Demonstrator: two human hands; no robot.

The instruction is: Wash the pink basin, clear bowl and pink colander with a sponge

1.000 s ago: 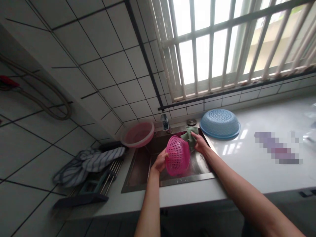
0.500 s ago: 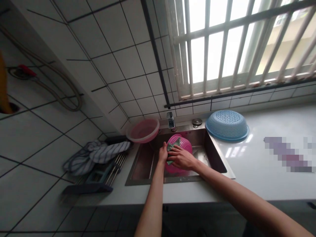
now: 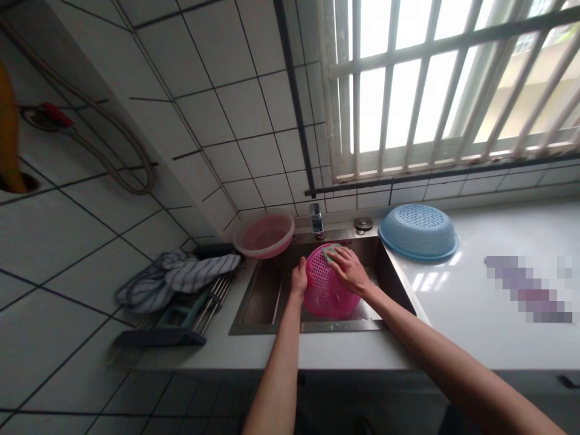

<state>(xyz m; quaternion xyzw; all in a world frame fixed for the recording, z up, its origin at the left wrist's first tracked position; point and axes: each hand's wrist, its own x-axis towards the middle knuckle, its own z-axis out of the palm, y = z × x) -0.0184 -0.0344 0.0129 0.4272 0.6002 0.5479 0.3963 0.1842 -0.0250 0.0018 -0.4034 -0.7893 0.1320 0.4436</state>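
Observation:
A pink perforated colander (image 3: 327,293) is held tilted within the steel sink (image 3: 258,308). My left hand (image 3: 299,279) grips its left rim, thumb up. At the colander's upper right, my right hand (image 3: 350,269) presses a green cloth (image 3: 330,251) against the pink plastic. Most of the cloth is under my right fingers. Behind the colander stands the chrome faucet (image 3: 316,220).
A pink basin (image 3: 266,237) rests at the sink's back left corner. An upturned blue basket (image 3: 419,232) sits on the counter (image 3: 471,338) to the right. On the left are a folding rack (image 3: 181,320) and a striped cloth (image 3: 181,275).
My right hand has slid the green cloth up and to the right across the colander, uncovering its middle. The left hand stays on the rim.

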